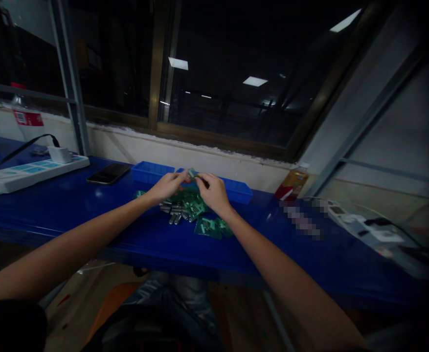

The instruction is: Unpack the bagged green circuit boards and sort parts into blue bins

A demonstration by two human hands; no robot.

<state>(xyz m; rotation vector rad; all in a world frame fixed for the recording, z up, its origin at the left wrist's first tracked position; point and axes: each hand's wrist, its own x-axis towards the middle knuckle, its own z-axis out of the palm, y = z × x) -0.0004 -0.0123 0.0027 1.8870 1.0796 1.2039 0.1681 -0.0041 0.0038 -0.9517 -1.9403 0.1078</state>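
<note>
Both my hands are raised over the pile, close together in front of the blue bins. My left hand (168,187) pinches one side of a small greenish plastic bag (191,173), and the fingers of my right hand (213,192) close on its other side. What is inside that bag is too small to make out. Beneath them lie several green plastic bags (207,227) with small parts in them. Loose silvery metal cylinders (175,215) are heaped beside these bags, below my left hand.
Blue plastic bins (152,172) stand along the back of the blue table (133,259). To the left are a phone (108,173), a white power strip (38,171) and a bottle (27,117). A red and yellow carton (292,184) and another power strip (368,230) are at right.
</note>
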